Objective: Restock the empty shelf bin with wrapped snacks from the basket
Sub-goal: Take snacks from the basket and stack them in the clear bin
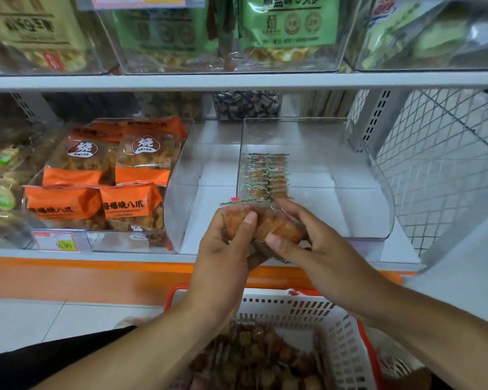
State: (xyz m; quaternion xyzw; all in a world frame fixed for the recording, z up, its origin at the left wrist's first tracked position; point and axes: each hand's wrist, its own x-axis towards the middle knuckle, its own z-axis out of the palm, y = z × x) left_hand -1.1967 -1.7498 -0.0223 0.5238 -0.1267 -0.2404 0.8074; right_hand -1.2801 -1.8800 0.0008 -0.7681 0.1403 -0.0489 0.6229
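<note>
A clear plastic shelf bin (378, 192) stands on the lower shelf, right of centre. Along its left wall stand two tidy rows of small wrapped snacks (266, 175). Just in front of the bin, both hands hold a bundle of the same wrapped snacks (265, 223). My left hand (226, 243) grips the bundle's left side with the thumb on top. My right hand (299, 243) grips its right side. Below, a white basket with a red rim (347, 342) holds several loose wrapped snacks (254, 358).
A second clear bin (178, 209) with orange snack bags (130, 204) stands to the left. A price tag (58, 242) hangs on the shelf edge. The shelf above (237, 80) carries bins of green packets. A wire mesh panel (434, 164) closes the right side.
</note>
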